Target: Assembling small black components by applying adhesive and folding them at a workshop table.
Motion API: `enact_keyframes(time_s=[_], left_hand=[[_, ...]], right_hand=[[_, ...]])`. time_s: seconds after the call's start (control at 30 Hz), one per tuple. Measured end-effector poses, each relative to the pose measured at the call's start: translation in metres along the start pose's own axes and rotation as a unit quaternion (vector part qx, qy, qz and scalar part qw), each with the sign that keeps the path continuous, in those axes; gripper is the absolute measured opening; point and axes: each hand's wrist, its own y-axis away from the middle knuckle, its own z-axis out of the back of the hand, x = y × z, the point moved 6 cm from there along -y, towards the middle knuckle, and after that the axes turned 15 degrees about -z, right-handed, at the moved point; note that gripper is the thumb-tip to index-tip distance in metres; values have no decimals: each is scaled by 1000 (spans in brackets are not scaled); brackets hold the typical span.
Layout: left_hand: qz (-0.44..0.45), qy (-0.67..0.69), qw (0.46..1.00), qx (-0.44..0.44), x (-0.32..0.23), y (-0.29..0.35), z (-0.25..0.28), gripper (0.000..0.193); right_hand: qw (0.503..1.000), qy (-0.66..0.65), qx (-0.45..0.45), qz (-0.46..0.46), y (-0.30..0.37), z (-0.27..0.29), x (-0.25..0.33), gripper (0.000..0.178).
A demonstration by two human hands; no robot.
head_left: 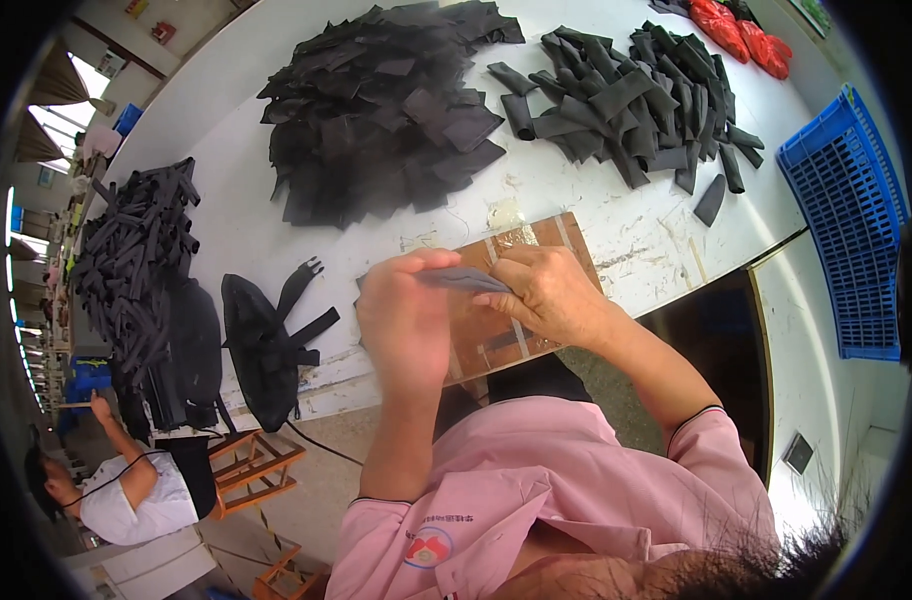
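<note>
A folded dark grey fabric piece (pixel 468 279) stretches between my two hands, above a brown board (pixel 566 236) at the table's near edge. My right hand (pixel 548 292) pinches its right end between thumb and bent fingers. The other end lies in my left hand (pixel 406 315), which is smeared by motion, its fingers closed around the cloth. Part of the cloth is hidden behind the fingers. A little dark material peeks out at the left side of my left hand.
On the white table (pixel 236 110) lie a large heap of flat black pieces (pixel 376 110), a pile of folded dark pieces (pixel 626 100), black strips (pixel 136 270) and a black strapped pouch (pixel 261 350). Red plastic bags (pixel 741 38) and a blue basket (pixel 846 220) stand right. A person (pixel 136 490) works at left.
</note>
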Motion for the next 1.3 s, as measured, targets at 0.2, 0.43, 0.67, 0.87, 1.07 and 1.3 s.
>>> enact_keyframes(time_s=[0.2, 0.43, 0.67, 0.87, 1.07, 1.3], left_hand=[[39, -54, 997, -27, 10, 13, 18, 12], [10, -126, 992, 0, 6, 9, 23, 13], [-33, -482, 875, -27, -7, -8, 119, 16], [62, -798, 581, 149, 25, -6, 193, 22], [2, -771, 607, 192, 18, -14, 175, 14], [-77, -621, 776, 83, -35, -12, 113, 5]], right_hand=[[999, 30, -16, 12, 7, -29, -17, 32], [1000, -6, -21, 1, 5, -31, -14, 30], [855, -488, 123, -121, -50, 40, -21, 41], [879, -410, -49, -237, -8, 11, -68, 50], [918, -284, 162, -225, 43, -57, -14, 40], [935, -285, 1, -210, 25, -79, 3, 40]])
